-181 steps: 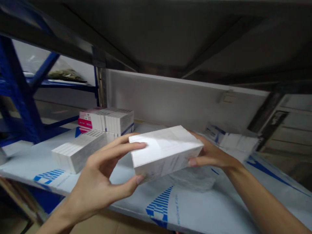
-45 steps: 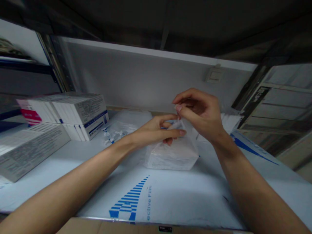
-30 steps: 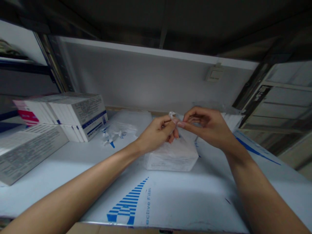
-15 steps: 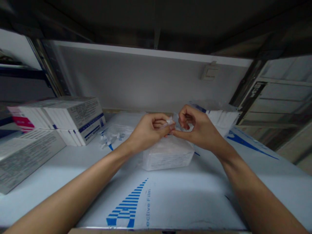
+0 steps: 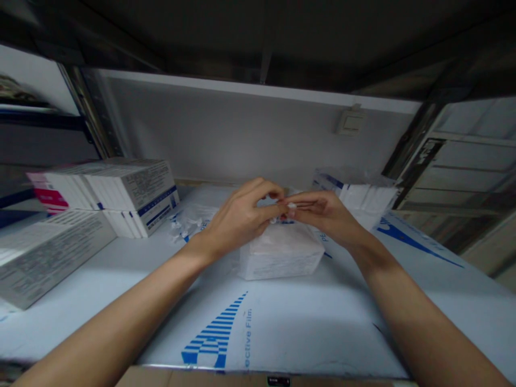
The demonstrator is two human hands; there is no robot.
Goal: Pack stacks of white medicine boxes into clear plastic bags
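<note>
In the head view a clear plastic bag (image 5: 318, 252) encloses a block of white boxes (image 5: 286, 260) on the film-covered shelf. Above its far side, the bag's twisted top (image 5: 291, 208) is bunched between my fingers. My left hand (image 5: 250, 209) pinches this plastic with thumb and index finger, the other fingers curled. From the other side, my right hand (image 5: 324, 212) grips the bunched end between its thumb and fingers. The fingertips of both hands meet; the exact shape of the twist is too small to make out.
White medicine-type cartons (image 5: 141, 188) are stacked at the left, with a longer carton (image 5: 52, 255) in front. Crumpled clear bags (image 5: 187, 221) lie beside them. Another bagged bundle (image 5: 363, 196) stands at the back right. A dark upper shelf (image 5: 258, 43) hangs overhead.
My right hand's curled fingers have straightened and closed onto the bag's bunched top. My left index finger has arched upward. The view has shifted slightly.
</note>
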